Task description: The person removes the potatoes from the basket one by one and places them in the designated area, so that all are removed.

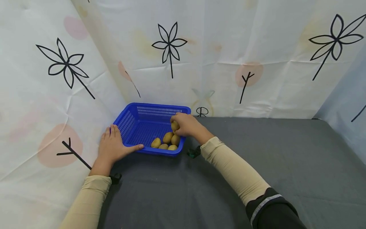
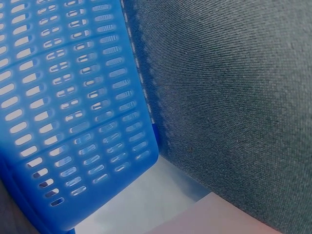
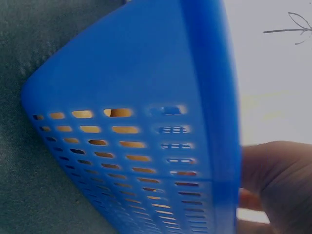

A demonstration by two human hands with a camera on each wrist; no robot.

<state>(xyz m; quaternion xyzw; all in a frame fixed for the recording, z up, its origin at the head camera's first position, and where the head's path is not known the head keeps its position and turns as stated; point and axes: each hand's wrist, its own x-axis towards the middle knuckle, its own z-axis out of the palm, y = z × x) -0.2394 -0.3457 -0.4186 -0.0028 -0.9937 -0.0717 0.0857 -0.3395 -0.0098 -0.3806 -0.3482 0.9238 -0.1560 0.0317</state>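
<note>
A blue slatted plastic basket (image 1: 147,151) stands at the back left of the table, against the patterned cloth. Several small yellow-brown potatoes (image 1: 168,137) lie together in its front right corner. My right hand (image 1: 187,125) reaches over the right rim and grips one potato (image 1: 175,126) just above the others. My left hand (image 1: 114,146) rests at the basket's front left corner, fingers straight along the left rim and thumb stretched over the front rim. In the right wrist view the basket's wall (image 3: 117,73) hides the held potato, and part of the right hand (image 3: 280,180) shows beyond the rim.
A dark grey cloth (image 1: 257,152) covers the table. White cloth (image 1: 217,44) with drawn flowers hangs behind it and along the left. A dark strap (image 1: 115,178) sits at the left wrist, and a dark device (image 1: 194,152) at the right wrist.
</note>
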